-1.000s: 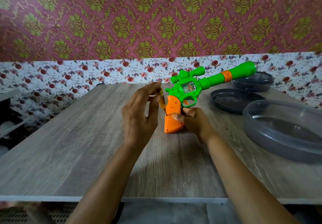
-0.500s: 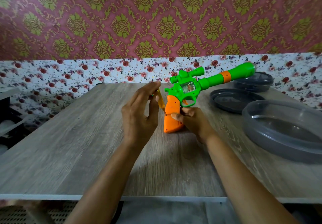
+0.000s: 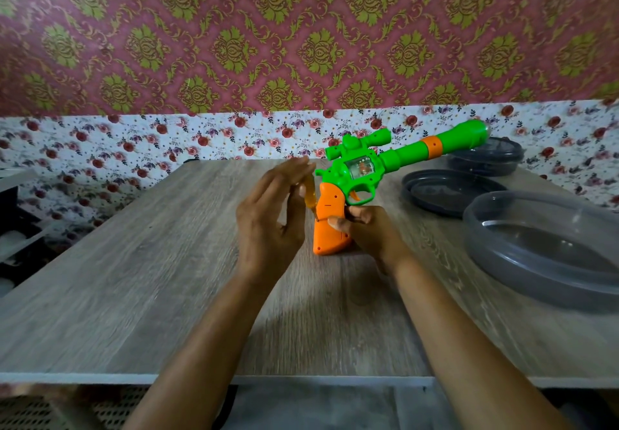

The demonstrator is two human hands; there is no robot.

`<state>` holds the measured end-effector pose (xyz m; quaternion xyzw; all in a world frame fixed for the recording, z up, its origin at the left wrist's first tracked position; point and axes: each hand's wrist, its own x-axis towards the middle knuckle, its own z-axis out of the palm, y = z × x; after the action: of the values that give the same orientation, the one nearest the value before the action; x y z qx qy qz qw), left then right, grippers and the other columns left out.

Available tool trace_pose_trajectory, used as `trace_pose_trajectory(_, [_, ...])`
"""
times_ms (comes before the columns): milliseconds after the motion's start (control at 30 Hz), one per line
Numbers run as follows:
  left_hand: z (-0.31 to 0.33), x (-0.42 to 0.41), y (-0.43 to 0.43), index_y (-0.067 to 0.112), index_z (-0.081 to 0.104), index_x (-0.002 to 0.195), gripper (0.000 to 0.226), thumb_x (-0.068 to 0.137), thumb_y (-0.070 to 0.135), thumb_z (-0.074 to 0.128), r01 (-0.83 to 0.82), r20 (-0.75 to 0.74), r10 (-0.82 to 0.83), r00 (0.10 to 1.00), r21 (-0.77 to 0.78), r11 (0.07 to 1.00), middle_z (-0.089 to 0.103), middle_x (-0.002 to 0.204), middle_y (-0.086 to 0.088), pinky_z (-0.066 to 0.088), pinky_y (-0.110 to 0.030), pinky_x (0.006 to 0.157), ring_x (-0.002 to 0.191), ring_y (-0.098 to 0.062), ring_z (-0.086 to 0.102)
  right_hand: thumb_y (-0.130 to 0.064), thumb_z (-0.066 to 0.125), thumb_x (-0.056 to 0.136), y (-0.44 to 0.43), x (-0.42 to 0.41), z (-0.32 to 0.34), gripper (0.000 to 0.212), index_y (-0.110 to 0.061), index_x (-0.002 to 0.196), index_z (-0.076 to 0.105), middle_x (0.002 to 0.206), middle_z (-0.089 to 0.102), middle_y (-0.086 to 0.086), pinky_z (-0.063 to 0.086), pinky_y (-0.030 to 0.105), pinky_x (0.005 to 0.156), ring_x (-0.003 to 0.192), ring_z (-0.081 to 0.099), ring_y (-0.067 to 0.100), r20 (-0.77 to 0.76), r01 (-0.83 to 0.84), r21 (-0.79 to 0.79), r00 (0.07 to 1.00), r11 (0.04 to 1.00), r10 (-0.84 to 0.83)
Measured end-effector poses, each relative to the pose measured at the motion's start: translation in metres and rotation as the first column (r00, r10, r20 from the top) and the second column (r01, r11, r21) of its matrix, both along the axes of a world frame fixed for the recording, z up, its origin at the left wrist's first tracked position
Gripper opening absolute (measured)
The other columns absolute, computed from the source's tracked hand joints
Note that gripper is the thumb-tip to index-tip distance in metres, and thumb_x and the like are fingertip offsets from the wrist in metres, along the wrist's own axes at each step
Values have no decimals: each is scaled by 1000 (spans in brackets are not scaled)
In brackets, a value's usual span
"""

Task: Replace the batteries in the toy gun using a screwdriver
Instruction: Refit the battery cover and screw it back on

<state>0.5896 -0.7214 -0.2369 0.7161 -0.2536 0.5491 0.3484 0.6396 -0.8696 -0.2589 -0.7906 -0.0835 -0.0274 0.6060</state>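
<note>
A green toy gun (image 3: 365,170) with an orange grip (image 3: 330,225) stands butt-down on the wooden table (image 3: 140,282), barrel pointing up to the right. My right hand (image 3: 366,230) grips the orange handle from the right side. My left hand (image 3: 269,218) pinches a small screwdriver with a yellow-orange handle (image 3: 310,197) between thumb and fingers. The screwdriver slants down with its tip against the left side of the orange grip. Most of the screwdriver's handle is hidden behind my left fingers.
A large grey translucent container (image 3: 549,248) sits at the right. Behind it lie a dark round lid (image 3: 449,191) and another dark lidded tub (image 3: 489,158). Patterned wallpaper runs behind the table. A dark shelf unit (image 3: 13,228) stands at the far left.
The gun has tilted slightly, and my left fingers have shifted on the screwdriver handle as it turns. Both hands stay at the grip.
</note>
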Motion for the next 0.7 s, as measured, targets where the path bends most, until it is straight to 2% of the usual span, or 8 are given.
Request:
trace_pose_trajectory(67, [0, 0, 1, 4, 67, 108, 21, 88, 4, 61, -1, -16, 1, 1000, 0, 1000, 56, 116, -1, 53, -26, 80, 103, -13, 60, -11, 62, 85, 0, 1, 0, 29, -7, 114, 64, 105, 66, 11, 50, 49, 93, 98, 61, 21, 0, -1, 7, 1000, 1000, 1])
trace_pose_trajectory(133, [0, 0, 1, 5, 69, 102, 18, 85, 10, 67, -18, -22, 17, 1000, -23, 1000, 53, 107, -5, 51, -23, 71, 93, -8, 56, -10, 62, 85, 1, 0, 0, 29, -6, 114, 64, 107, 66, 14, 50, 49, 93, 98, 61, 21, 1, -3, 13, 1000, 1000, 3])
trace_pose_trajectory(200, [0, 0, 1, 2, 69, 97, 14, 84, 7, 69, -31, -20, 30, 999, -50, 998, 55, 95, -12, 49, -16, 67, 83, -8, 55, -10, 62, 85, 1, 0, 1, 29, -6, 114, 64, 107, 66, 14, 50, 48, 92, 96, 60, 20, 1, -4, 10, 1000, 1000, 4])
trace_pose_trajectory(267, [1, 0, 1, 0, 66, 101, 16, 85, 2, 66, -35, -26, 33, 999, -76, 997, 60, 95, -13, 48, -10, 73, 84, -7, 57, -10, 61, 86, 0, 0, 1, 30, -5, 115, 63, 106, 65, 12, 52, 43, 91, 95, 59, 17, -2, -8, 18, 1000, 1000, 8])
trace_pose_trajectory(367, [2, 0, 0, -2, 61, 114, 26, 88, -1, 60, -40, -37, 38, 999, -59, 997, 64, 106, -6, 50, -14, 82, 96, -5, 59, -9, 60, 86, 0, 0, 0, 30, -5, 116, 62, 102, 64, 9, 51, 37, 90, 94, 58, 14, -10, -17, 40, 1000, 999, 17])
trace_pose_trajectory(500, [2, -1, -1, 1, 65, 110, 23, 87, 2, 61, 2, -32, -2, 999, -21, 1000, 60, 116, -8, 50, -15, 81, 102, -4, 56, -12, 63, 84, 0, 4, -3, 28, -6, 112, 66, 109, 67, 15, 49, 48, 95, 102, 63, 24, 9, -8, 14, 1000, 1000, 8])
trace_pose_trajectory(600, [2, -2, -1, 2, 68, 100, 18, 85, 12, 67, -31, -23, 30, 999, -21, 999, 56, 102, -15, 49, -16, 72, 90, -10, 55, -13, 64, 83, 0, 7, -5, 25, -7, 107, 68, 106, 69, 16, 49, 51, 93, 103, 63, 28, 19, 3, -12, 1000, 1000, -2])
trace_pose_trajectory(700, [2, -1, 1, 1, 66, 102, 17, 86, 6, 63, -41, -22, 40, 999, -62, 997, 57, 97, -9, 49, -14, 71, 83, -14, 59, -13, 65, 83, 0, 8, -5, 25, -7, 107, 68, 106, 68, 16, 49, 51, 93, 103, 63, 28, 6, 6, -1, 1000, 1000, -6])
